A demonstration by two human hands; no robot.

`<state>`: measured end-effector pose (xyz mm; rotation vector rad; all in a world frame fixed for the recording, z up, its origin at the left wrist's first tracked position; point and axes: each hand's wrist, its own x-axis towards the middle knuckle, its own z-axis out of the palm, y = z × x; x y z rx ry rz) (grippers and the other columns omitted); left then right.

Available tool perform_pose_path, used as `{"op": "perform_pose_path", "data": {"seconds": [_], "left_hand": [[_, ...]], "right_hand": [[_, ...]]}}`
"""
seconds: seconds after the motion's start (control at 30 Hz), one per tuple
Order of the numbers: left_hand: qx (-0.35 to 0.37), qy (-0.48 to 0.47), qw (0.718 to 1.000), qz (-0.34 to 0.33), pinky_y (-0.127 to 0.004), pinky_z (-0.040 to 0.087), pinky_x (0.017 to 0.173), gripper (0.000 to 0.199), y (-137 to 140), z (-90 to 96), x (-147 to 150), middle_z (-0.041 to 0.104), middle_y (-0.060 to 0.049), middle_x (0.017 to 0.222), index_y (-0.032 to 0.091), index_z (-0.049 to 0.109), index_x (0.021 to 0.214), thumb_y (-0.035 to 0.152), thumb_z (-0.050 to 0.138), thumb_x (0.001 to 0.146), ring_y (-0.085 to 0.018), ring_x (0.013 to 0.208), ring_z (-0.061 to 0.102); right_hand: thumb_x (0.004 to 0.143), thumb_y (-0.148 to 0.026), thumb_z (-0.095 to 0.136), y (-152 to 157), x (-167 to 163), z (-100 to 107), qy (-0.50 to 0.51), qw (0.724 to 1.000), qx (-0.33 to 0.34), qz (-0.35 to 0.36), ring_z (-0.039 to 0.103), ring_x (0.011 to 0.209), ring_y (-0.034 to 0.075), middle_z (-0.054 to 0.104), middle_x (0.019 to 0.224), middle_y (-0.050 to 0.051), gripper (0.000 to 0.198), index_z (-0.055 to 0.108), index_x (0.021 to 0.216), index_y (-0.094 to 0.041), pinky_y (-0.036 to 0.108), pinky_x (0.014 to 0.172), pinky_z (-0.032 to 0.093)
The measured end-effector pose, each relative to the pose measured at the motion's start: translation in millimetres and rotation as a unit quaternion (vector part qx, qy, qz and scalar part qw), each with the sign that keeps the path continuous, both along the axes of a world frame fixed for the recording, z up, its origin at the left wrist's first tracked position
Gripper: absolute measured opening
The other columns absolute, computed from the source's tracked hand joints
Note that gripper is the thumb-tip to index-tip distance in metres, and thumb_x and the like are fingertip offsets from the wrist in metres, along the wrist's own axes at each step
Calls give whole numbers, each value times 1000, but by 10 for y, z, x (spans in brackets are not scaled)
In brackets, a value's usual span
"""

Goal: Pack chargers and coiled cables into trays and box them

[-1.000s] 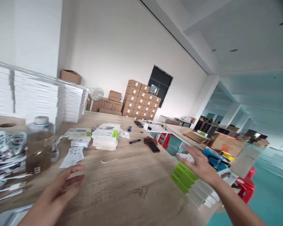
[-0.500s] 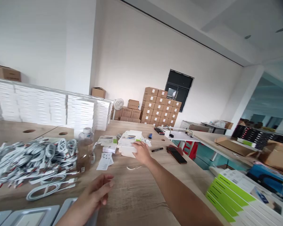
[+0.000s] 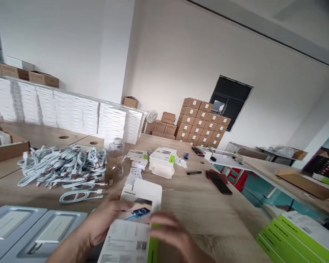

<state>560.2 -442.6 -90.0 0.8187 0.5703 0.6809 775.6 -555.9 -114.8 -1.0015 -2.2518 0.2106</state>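
Note:
My left hand (image 3: 109,215) is closed around the left side of a white and green flattened carton (image 3: 126,237), thumb on top. The carton has a printed picture and a QR code and lies close to me. My right hand (image 3: 172,233), blurred by motion, is over its right green edge with fingers stretched out; whether they press on it is unclear. Beyond the carton lie printed leaflets (image 3: 134,175) and a stack of flat cartons (image 3: 163,160). At the left, grey trays (image 3: 74,233) hold white power banks (image 3: 55,228).
A heap of white cables (image 3: 63,168) lies left of a clear bottle (image 3: 115,157). A black marker (image 3: 194,172) and a phone (image 3: 219,182) are at the right. Green-and-white boxes (image 3: 290,233) stand right front. White box stacks (image 3: 71,113) line the back left.
My right hand has come back from the carton stack toward me. A flattened carton is now in my left hand, which was empty before. The view has turned left.

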Motion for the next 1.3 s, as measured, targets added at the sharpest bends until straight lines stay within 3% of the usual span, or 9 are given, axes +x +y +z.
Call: {"op": "perform_pose_path", "data": {"seconds": [0.17,0.33,0.5,0.7,0.83,0.93,1.1,1.2,1.3], "left_hand": [[37,39,991,-126,-40,52,72,43,-257,-35,206,78,-10,87,14,67,112,13,68,69,-32,78,72],[104,140,972,-158,-37,51,72,43,-349,26,297,77,-7,86,15,69,109,25,71,67,-31,82,70],[180,170,938,-242,-32,48,75,40,-323,91,295,74,-4,90,18,67,107,26,69,68,-28,89,66],[247,254,907,-226,-23,34,57,19,-234,84,201,59,3,67,19,67,80,38,64,75,-16,65,51],[373,355,837,-184,-24,35,59,11,-292,68,230,64,3,73,22,68,80,31,64,76,-18,71,56],[391,370,822,-185,-23,33,55,15,-358,48,281,60,3,65,20,66,70,30,59,79,-16,64,53],[372,307,855,-188,-22,34,54,20,-373,33,294,56,4,63,19,65,72,34,57,83,-14,61,48],[381,303,854,-185,-21,30,52,20,-380,25,298,50,5,59,19,61,67,31,59,82,-11,57,43],[389,304,848,-192,-20,27,50,19,-395,-13,324,45,6,58,18,60,63,28,61,80,-10,56,39]], "right_hand": [[91,-26,54,-28,321,2,154,954,-84,-243,48,129,24,49,142,10,50,46,140,-26,40,107,40],[82,-17,57,-14,407,61,150,948,-186,-210,64,93,18,70,103,3,34,67,114,-22,28,84,49],[72,-15,60,-30,371,59,92,940,-215,-250,52,61,10,62,69,-5,12,62,82,-21,19,54,37],[67,-21,64,-106,157,-32,-12,954,-174,-245,46,58,9,58,65,-6,11,58,76,-23,21,54,29],[67,-18,62,-130,89,-37,74,943,-253,-201,44,56,8,58,65,-7,14,59,81,-22,19,51,29],[66,-18,67,-93,137,-40,231,874,-415,-100,52,61,8,64,75,-5,24,63,90,-19,17,53,36],[73,-34,69,19,270,-139,428,712,-541,-136,52,49,7,62,63,-4,25,70,91,-17,17,48,38],[71,-35,74,38,316,-202,372,686,-620,-82,44,39,4,60,55,-6,28,73,91,-16,17,44,36],[69,-36,77,11,326,-212,315,713,-625,-46,41,40,3,58,52,-7,25,74,83,-16,16,43,33]]}}
